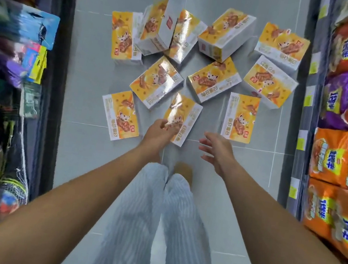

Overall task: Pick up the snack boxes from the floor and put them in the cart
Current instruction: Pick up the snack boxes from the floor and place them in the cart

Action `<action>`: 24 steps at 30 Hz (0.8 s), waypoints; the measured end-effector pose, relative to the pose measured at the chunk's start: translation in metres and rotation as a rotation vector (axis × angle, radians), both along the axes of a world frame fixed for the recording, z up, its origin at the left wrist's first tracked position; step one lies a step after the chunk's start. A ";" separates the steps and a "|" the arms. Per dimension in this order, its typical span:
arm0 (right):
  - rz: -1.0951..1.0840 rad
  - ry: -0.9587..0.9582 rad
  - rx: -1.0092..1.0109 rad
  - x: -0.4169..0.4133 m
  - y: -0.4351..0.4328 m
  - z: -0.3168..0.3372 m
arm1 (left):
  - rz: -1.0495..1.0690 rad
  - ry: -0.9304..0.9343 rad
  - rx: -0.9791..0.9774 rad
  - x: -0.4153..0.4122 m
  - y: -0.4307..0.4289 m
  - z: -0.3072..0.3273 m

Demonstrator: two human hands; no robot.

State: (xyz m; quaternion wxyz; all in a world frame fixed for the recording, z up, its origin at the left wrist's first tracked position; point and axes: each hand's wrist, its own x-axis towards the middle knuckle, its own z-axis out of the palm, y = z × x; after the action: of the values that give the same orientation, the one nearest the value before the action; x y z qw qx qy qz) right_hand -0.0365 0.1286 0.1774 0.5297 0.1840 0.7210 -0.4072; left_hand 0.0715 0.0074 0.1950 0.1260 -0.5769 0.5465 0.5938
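Reaching: left hand curled at near box edge; right hand spread over bare floor.

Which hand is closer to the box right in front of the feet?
Left. The left hand overlaps the nearest box's lower left corner; the right hand hovers open, off its right side.

Yellow-orange and white snack boxes, grey tiled floor, blue-white striped trousers

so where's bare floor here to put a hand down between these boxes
Bare tile lies between the right hand and the right shelves, and beside the left shelf, left of the snack boxes. The far cluster is crowded, boxes touching and overlapping. The left hand is at the nearest box.
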 end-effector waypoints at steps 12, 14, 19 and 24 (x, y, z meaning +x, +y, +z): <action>0.002 -0.054 0.111 -0.002 -0.028 -0.253 | -0.056 -0.115 0.107 -0.017 -0.036 -0.241; 0.001 -0.064 0.121 0.000 -0.031 -0.284 | -0.047 -0.129 0.117 -0.017 -0.040 -0.273; -0.011 -0.106 0.130 0.008 -0.037 -0.368 | -0.025 -0.206 0.131 -0.013 -0.056 -0.363; -0.016 -0.157 0.172 0.023 -0.041 -0.412 | -0.023 -0.312 0.207 -0.008 -0.066 -0.408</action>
State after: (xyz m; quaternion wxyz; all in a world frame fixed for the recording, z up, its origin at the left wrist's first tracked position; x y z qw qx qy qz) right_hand -0.0137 0.0880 -0.2347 0.5635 0.2656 0.7081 -0.3325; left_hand 0.0633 -0.0586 -0.2126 0.2749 -0.6396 0.4629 0.5487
